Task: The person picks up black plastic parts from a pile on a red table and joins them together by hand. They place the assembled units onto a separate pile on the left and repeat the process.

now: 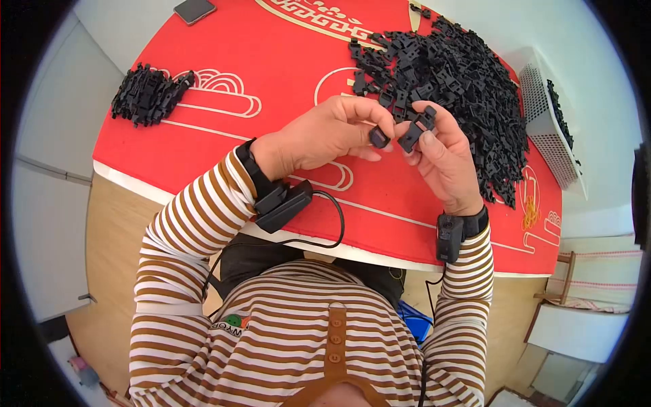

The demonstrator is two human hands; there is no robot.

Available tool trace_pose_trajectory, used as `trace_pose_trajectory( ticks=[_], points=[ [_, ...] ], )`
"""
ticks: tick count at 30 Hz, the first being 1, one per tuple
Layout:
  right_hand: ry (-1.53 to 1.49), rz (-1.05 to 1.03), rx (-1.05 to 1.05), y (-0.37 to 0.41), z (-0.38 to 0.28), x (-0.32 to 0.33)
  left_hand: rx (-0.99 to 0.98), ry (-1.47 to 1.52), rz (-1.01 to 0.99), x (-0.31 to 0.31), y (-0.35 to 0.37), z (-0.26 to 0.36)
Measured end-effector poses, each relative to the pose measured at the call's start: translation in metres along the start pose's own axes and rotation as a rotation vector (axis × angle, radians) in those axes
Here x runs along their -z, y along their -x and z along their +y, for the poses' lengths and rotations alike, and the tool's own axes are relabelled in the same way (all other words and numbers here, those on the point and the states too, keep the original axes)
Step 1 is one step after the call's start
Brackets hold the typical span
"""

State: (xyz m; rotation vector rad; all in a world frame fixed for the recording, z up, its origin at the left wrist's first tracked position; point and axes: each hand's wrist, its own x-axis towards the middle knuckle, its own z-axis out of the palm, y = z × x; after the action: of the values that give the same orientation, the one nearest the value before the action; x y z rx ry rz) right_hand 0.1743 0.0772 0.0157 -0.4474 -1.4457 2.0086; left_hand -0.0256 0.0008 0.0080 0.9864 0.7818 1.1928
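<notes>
My left hand (325,139) pinches a small black plastic piece (378,138) between thumb and fingers. My right hand (444,159) grips a longer black plastic clip (416,129), its end close to the left hand's piece; whether the two touch I cannot tell. Both hands hover above the red table mat (224,146). Just beyond the hands lies a large heap of loose black plastic parts (451,81). Each wrist carries a black strapped device with a cable.
A smaller pile of black parts (146,95) sits at the mat's far left. A phone (194,9) lies at the far edge. A white perforated crate (549,129) holding black parts stands to the right. A white stool (576,325) is on the floor at lower right.
</notes>
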Motion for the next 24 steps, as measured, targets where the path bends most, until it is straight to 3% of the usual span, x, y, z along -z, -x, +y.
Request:
trace_pose_trajectory(
  ticks=[6, 12, 18, 24],
  points=[
    [0.06, -0.042, -0.041, 0.0, 0.001, -0.002, 0.117, 0.003, -0.042, 0.004, 0.003, 0.005],
    [-0.026, 0.031, -0.038, -0.004, 0.001, 0.003, 0.048, -0.114, 0.021, -0.003, 0.004, 0.011],
    [-0.15, -0.041, -0.081, -0.003, 0.004, 0.01, -0.098, -0.301, 0.076, 0.001, 0.002, -0.002],
    [-0.177, -0.007, -0.102, -0.003, 0.002, 0.003, -0.038, -0.318, 0.066, -0.001, 0.003, -0.002]
  ],
)
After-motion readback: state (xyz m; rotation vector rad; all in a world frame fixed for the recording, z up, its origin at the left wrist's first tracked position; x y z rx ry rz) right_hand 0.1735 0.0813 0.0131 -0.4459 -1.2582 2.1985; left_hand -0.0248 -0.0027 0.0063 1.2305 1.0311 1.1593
